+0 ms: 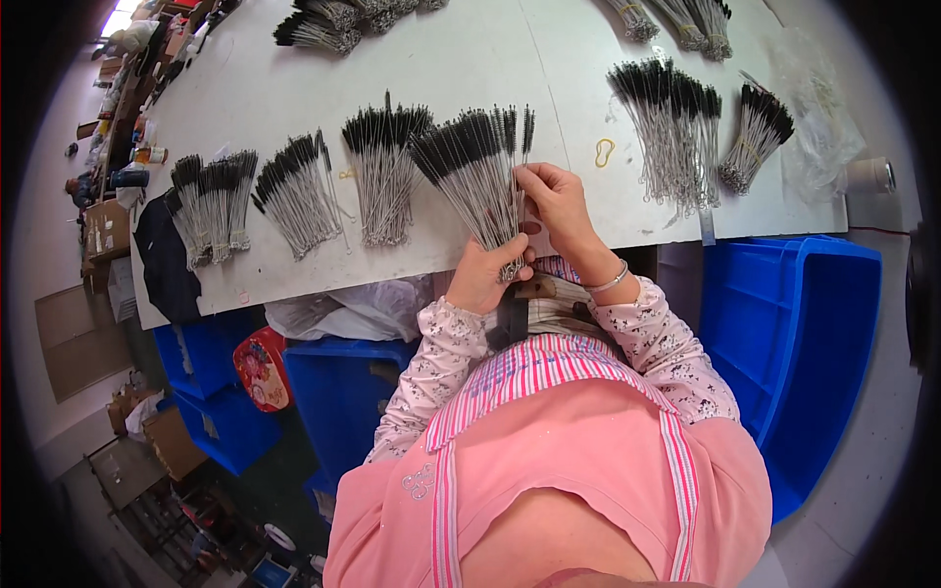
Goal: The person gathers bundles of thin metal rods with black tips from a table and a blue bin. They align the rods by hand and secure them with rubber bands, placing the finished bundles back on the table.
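Note:
A fanned bundle of small wire brushes (pixel 477 167) with black bristles stands above the table's front edge. My left hand (pixel 487 274) is closed round its lower wire ends. At the bundle's right side my right hand (pixel 555 201) pinches a single wire brush (pixel 528 132), its black tip pointing up beside the others. More brushes lie just left in a loose pile (pixel 387 176), with another pile (pixel 299 191) and tied bundles (pixel 213 206) farther left. A yellow rubber band (pixel 605 152) rests on the table to the right of my right hand.
The white table (pixel 578 59) carries a big brush pile (pixel 671 127) and a tied bundle (pixel 757 137) at right, near clear plastic bags (pixel 814 108). More bundles (pixel 343 22) lie at the back. Blue bins (pixel 794 333) stand below the front edge, beside a red stool (pixel 263 368).

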